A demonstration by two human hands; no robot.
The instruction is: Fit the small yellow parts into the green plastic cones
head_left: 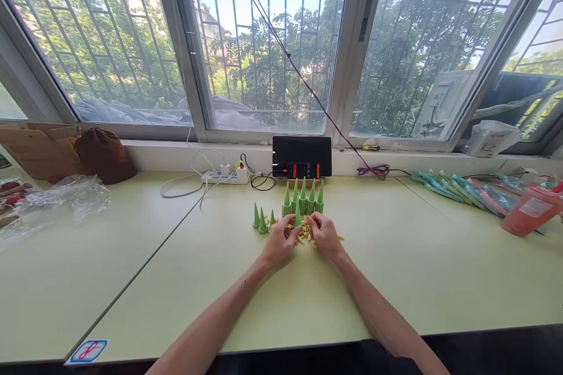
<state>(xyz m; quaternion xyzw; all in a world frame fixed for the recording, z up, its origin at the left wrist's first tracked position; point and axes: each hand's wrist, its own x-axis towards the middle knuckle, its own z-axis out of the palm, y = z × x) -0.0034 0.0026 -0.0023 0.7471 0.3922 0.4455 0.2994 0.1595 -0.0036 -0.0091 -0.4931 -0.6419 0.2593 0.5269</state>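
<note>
Several small green cones (303, 198) stand upright in a cluster on the pale green table (185, 258), with a few more cones (260, 220) a little to the left. Small yellow pieces (302, 237) lie scattered in front of them. My left hand (280, 242) and my right hand (324, 235) rest side by side over the yellow pieces, fingers curled and pinched together. What the fingers hold is too small to make out.
A black phone (301, 157) leans against the window sill behind the cones. A white power strip (225, 176) with cables lies left of it. Brown pouch (104, 154) and clear plastic wrap (65, 197) at far left. Coloured packets (461, 188) and an orange-red pouch (531, 210) lie at right.
</note>
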